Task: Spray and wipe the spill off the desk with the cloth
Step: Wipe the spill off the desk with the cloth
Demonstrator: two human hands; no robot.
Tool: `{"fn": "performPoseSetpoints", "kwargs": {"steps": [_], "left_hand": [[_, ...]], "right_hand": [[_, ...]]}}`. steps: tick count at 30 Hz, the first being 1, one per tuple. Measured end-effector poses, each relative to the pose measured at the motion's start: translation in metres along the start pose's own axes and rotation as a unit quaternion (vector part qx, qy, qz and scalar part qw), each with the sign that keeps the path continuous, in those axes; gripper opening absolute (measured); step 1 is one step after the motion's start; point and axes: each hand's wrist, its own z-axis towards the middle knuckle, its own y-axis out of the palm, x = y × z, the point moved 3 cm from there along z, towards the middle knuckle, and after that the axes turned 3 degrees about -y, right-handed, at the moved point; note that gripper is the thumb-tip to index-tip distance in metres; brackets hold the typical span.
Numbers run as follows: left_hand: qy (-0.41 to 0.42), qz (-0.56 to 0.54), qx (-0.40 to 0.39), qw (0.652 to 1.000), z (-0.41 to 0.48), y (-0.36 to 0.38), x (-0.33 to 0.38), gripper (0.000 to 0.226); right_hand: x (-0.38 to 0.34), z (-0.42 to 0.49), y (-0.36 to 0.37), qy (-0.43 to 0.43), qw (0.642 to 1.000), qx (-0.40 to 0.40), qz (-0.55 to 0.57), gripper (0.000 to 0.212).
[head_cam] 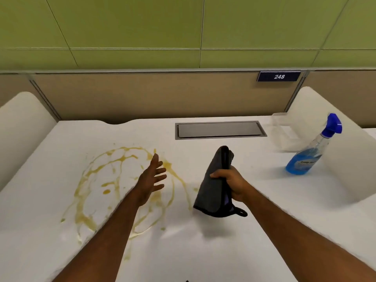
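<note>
**Cloth in the right hand, spill unwiped on the desk**

The right hand (232, 185) is clenched around a dark folded cloth (215, 184), gripping it along one edge so that it stands roughly upright above the white desk (254, 231), casting a shadow on the surface below. A small loop hangs from the cloth's lower corner, at about 5 o'clock from the hand.

The left hand (151, 180) is released, fingers spread and palm turned toward the right, grasping nothing. It hovers over the right-hand part of the yellow-brown spill (97, 186), which lies in looping streaks and drops across the left half of the desk, at 9 o'clock from the cloth.

The spray bottle (311, 153), clear with blue liquid and a blue trigger head, stands on the desk at about 2 o'clock from the right hand, well apart from both hands and near the white side divider (335, 159).

A grey recessed cable flap (219, 129) sits at 12 o'clock from the cloth, near the back edge. On the back partition, a dark label (279, 76) reads 248.
</note>
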Motion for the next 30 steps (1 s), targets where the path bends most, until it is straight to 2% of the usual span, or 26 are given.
{"fn": "performPoseSetpoints", "kwargs": {"steps": [2,4,6,8,9,11,14,16,18,20,22,24,25,27,29,30], "left_hand": [[0.007,0.001,0.028,1.0,-0.011,-0.02,-0.007,0.096],[0.005,0.025,0.051,0.998,-0.02,-0.039,-0.013,0.094],[-0.005,0.045,0.068,0.997,-0.024,-0.052,-0.022,0.091],[-0.008,0.052,0.084,0.995,-0.026,-0.062,-0.025,0.083],[-0.008,0.062,0.092,0.994,-0.026,-0.067,-0.025,0.078],[0.001,0.105,0.097,0.99,-0.024,-0.076,-0.025,0.074],[0.047,0.212,0.086,0.972,-0.021,-0.085,-0.024,0.072],[0.078,0.264,0.093,0.957,-0.018,-0.096,-0.024,0.082],[0.085,0.318,0.1,0.939,-0.012,-0.113,-0.028,0.093],[0.096,0.384,0.1,0.913,-0.005,-0.126,-0.035,0.1],[0.108,0.458,0.091,0.878,0.002,-0.138,-0.041,0.1],[0.134,0.535,0.069,0.831,0.009,-0.146,-0.048,0.101],[0.151,0.562,0.061,0.811,0.012,-0.148,-0.05,0.102],[0.182,0.599,0.041,0.779,0.017,-0.156,-0.053,0.101],[0.199,0.62,0.028,0.758,0.018,-0.164,-0.059,0.1],[0.206,0.629,0.026,0.75,0.016,-0.167,-0.063,0.1]], "right_hand": [[-0.005,0.006,0.007,-0.027,0.993,0.047,-0.102,0.023],[-0.008,0.012,0.018,-0.083,0.975,0.073,-0.192,0.022],[-0.002,0.019,0.03,-0.141,0.954,0.066,-0.255,0.025],[0.014,0.029,0.044,-0.169,0.927,0.028,-0.334,0.031],[0.027,0.035,0.053,-0.175,0.896,0.003,-0.407,0.045],[0.063,0.041,0.072,-0.16,0.807,-0.064,-0.565,0.067],[0.125,0.034,0.081,-0.101,0.68,-0.135,-0.714,0.072],[0.152,0.024,0.082,-0.12,0.635,-0.125,-0.753,0.074],[0.163,0.018,0.087,-0.143,0.621,-0.109,-0.763,0.076],[0.165,0.014,0.091,-0.15,0.627,-0.095,-0.759,0.084],[0.167,0.009,0.099,-0.142,0.646,-0.09,-0.745,0.097],[0.164,0.004,0.107,-0.117,0.682,-0.08,-0.718,0.105],[0.157,0.005,0.11,-0.109,0.712,-0.057,-0.692,0.103],[0.136,0.011,0.115,-0.113,0.765,0.036,-0.633,0.079],[0.123,0.017,0.112,-0.114,0.753,0.135,-0.633,0.059],[0.122,0.019,0.108,-0.094,0.741,0.156,-0.646,0.063]]}}
